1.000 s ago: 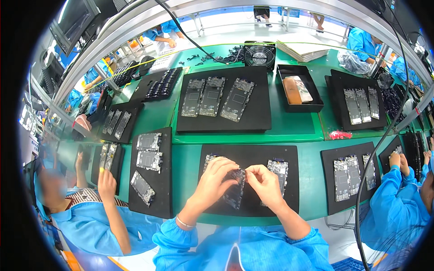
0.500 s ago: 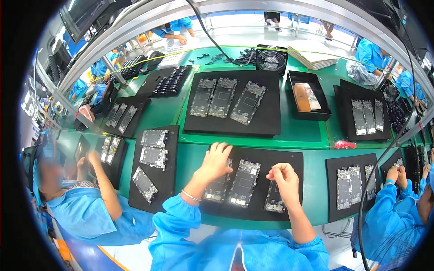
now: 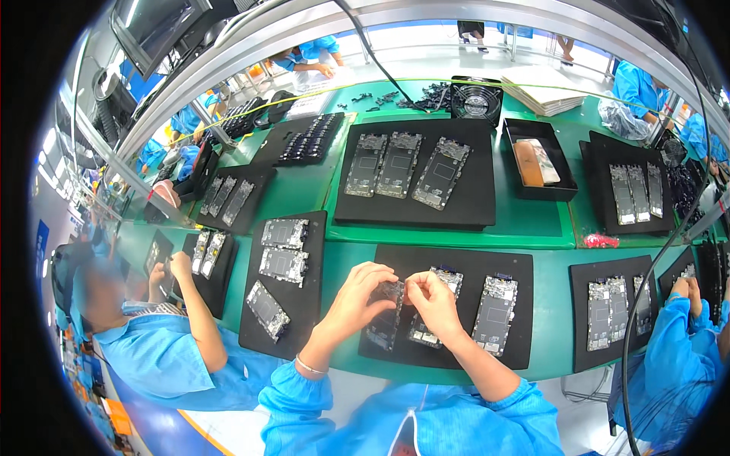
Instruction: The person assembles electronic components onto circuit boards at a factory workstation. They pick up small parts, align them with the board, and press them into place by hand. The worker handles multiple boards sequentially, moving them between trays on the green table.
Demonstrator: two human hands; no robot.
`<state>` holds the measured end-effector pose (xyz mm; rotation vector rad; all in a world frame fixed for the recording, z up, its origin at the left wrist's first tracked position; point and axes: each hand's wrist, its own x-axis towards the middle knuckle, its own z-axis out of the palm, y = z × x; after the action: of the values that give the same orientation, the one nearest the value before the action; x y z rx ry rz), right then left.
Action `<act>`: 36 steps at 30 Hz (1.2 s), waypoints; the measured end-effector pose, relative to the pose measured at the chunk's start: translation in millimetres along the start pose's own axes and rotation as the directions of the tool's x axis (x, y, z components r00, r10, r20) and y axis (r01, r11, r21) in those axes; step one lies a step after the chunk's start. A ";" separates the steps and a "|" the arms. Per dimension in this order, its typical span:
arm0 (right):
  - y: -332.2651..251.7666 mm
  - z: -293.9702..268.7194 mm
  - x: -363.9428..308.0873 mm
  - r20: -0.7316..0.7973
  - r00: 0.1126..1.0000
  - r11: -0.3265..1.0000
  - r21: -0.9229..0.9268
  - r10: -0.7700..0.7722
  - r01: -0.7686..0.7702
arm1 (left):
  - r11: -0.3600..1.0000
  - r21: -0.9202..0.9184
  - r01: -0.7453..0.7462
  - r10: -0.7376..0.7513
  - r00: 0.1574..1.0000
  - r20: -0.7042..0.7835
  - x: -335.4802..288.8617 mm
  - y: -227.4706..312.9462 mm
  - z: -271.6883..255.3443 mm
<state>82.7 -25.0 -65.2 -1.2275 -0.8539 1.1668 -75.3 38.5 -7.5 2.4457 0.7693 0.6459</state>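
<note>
Three phone circuit boards lie side by side on a black foam mat (image 3: 523, 357) before me. My left hand (image 3: 353, 304) grips the upper end of the left circuit board (image 3: 382, 332) between bent fingers and thumb. Right beside it, my right hand (image 3: 435, 302) is closed in a pinch at that board's upper right edge. Whatever sits between those fingertips is too small to make out. Under my right hand the middle circuit board (image 3: 426, 333) is partly covered. Fully visible to the right is the third circuit board (image 3: 495, 315).
Further black mats with circuit boards stand left (image 3: 283, 319), right (image 3: 612, 304) and beyond (image 3: 417, 167). A black open box (image 3: 540, 190) and a fan (image 3: 476, 102) are at the back. Co-workers sit on both sides. A dark cable (image 3: 630, 342) hangs at the right.
My right hand has moved left from the right board to the left one. My left hand's spread fingers have bent around the left board's top. The whole view has shifted slightly.
</note>
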 end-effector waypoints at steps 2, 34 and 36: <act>1.6 0.6 -0.8 -0.019 0.999 0.996 -0.086 -0.032 0.030 | 1.000 -0.003 0.002 -0.003 1.000 -0.007 -0.8 0.3 0.4; -27.5 -336.1 12.4 -0.107 0.887 -0.489 -0.802 -0.449 -0.344 | 0.874 -0.048 0.484 -0.486 0.869 -0.095 -51.5 -27.5 55.7; -27.9 -300.8 -7.0 -0.043 0.909 -0.569 -0.768 -0.414 -0.296 | 0.784 -0.223 0.580 -0.596 0.803 -0.006 -75.9 -35.4 51.5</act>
<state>372.9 -104.7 -91.2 -2.7406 -1.7416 -0.8819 -115.4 0.9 -89.1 1.8376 1.3467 0.5356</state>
